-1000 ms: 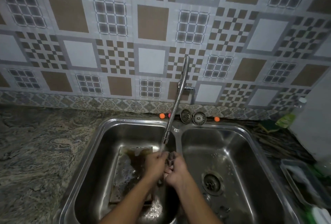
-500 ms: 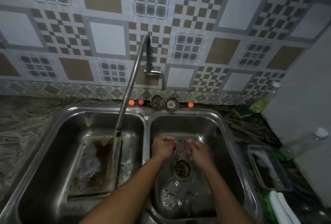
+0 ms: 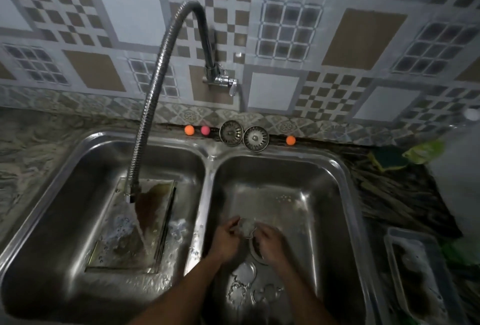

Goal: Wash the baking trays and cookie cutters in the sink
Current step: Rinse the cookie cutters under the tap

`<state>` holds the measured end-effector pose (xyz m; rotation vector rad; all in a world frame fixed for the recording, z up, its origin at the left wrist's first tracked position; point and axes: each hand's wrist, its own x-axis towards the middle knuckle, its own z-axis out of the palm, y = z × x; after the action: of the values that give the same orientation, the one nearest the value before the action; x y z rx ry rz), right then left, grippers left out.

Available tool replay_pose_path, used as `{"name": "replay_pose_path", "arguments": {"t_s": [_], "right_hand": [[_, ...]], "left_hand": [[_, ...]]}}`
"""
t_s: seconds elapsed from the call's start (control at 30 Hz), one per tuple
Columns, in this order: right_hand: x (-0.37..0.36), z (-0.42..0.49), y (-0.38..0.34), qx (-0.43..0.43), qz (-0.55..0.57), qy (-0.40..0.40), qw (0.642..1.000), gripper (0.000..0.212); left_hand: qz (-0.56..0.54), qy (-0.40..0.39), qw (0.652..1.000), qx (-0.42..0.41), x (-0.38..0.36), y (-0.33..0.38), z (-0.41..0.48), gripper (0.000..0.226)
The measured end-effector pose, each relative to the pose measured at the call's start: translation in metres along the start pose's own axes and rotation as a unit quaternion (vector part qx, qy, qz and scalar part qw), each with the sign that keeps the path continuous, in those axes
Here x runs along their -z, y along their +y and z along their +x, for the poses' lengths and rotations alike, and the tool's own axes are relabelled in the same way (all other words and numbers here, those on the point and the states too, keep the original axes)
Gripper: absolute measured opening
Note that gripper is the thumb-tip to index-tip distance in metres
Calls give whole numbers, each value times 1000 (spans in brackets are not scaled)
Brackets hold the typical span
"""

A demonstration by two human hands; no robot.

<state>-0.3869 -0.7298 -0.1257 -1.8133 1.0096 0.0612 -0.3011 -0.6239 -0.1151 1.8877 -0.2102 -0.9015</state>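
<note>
The biggest risk here is the cutter (image 3: 246, 226) slipping out of wet fingers: it is being held low in the right basin (image 3: 322, 194), right above the open drain (image 3: 255, 253), and a thin wet metal piece pinched by its edges could easily be dropping onto the drain or the other cutters (image 3: 242, 285) lying on the basin floor nearer the person. A second worry, as a judgement, is the tap (image 3: 145, 122) still pouring into the left basin onto the tray (image 3: 124, 228), which is lying flat there under brownish water, so water is running unattended and splashing. The left hand (image 3: 226, 238) is curling its fingers closed on the cutter's left edge, and the right hand (image 3: 268, 240) is doing the same on the right edge, both pinching rather than spreading; blur is hiding the exact finger placement and the cutter's shape. Two strainers (image 3: 243, 137) are leaning on the ledge behind the sink, well apart from the hands.
</note>
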Motion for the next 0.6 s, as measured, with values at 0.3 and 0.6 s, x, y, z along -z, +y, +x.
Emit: {"name": "replay_pose_path", "arguments": {"t_s": [0.3, 0.6], "right_hand": [[-37, 20, 55, -41, -18, -116, 992, 38], [-30, 1, 72, -33, -29, -39, 998, 26]], "left_hand": [[54, -13, 992, 113, -24, -37, 3, 39], [161, -82, 977, 116, -28, -13, -14, 32]]}}
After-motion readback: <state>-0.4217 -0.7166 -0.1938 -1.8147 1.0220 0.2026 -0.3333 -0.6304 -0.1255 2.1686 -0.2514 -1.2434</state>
